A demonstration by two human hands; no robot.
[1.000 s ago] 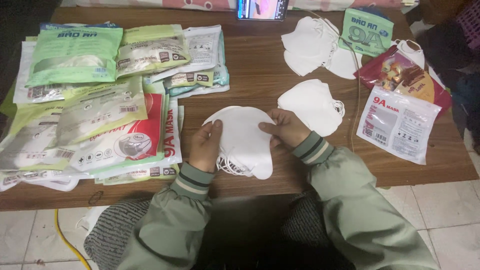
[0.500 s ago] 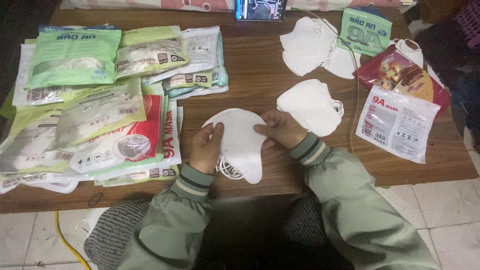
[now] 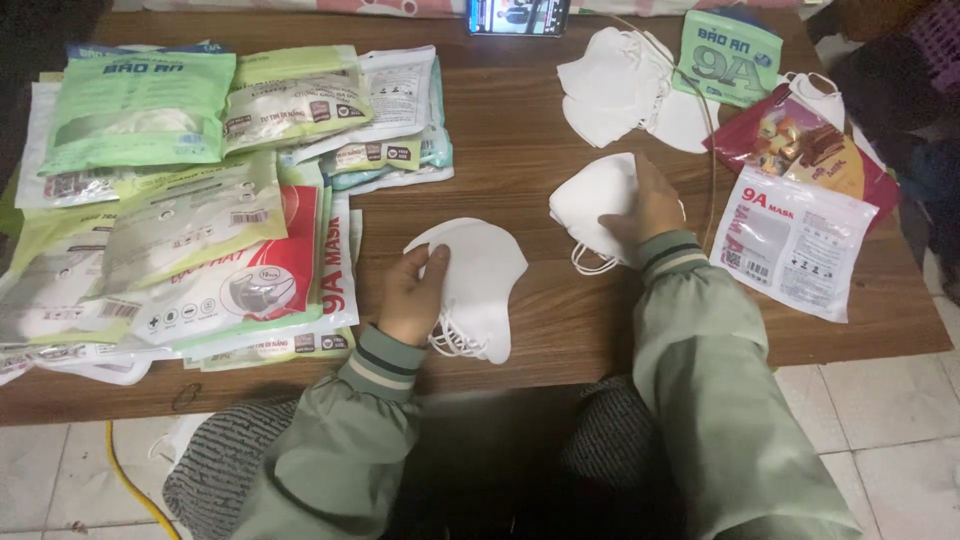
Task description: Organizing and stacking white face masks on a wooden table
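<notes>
Wood table [image 3: 500,130]: mask packets [image 3: 190,200] left, white masks [image 3: 620,85], phone [image 3: 518,15] far edge

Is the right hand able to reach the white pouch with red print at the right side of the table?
Probably yes. The right hand rests on a white mask, and the white pouch lies just beside it on bare wooden table, with nothing between them.
</notes>
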